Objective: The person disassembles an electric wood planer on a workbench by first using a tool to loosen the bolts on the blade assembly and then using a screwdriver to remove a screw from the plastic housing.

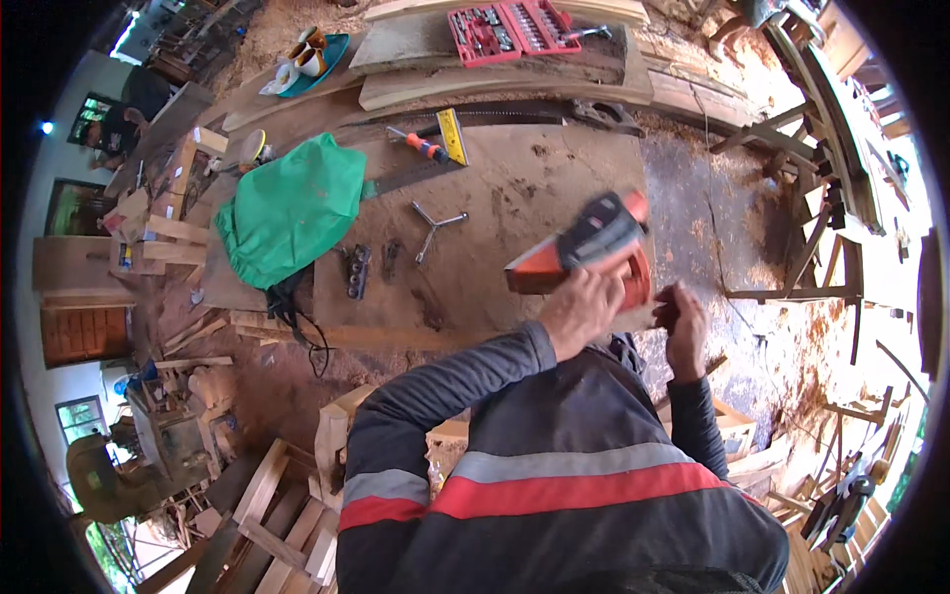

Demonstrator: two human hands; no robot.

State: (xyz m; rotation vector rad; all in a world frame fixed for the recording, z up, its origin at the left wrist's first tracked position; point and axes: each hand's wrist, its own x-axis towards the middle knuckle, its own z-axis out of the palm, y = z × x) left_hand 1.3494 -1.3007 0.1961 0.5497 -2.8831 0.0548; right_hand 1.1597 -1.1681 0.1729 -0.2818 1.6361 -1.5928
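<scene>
My left hand (586,309) is closed on the near side of an orange-and-black tool (599,238), held over the right end of the wooden bench (495,213). Motion blurs the tool, so its exact kind is unclear. Just right of it, my right hand (685,335) has its fingers curled by the tool's near end, beyond the bench edge. Something small and dark shows at those fingertips, too unclear to name. To the left on the bench lie a three-armed wrench (435,230), a small dark socket holder (358,271) and a green cloth bag (297,210).
Farther back are a yellow-handled square (452,137), an orange-and-blue screwdriver (421,145), a handsaw (604,116) and a red socket set case (510,38). A teal tray (332,64) carries cups. Wooden frames (792,294) stand at right; wood pieces (282,495) lie at lower left.
</scene>
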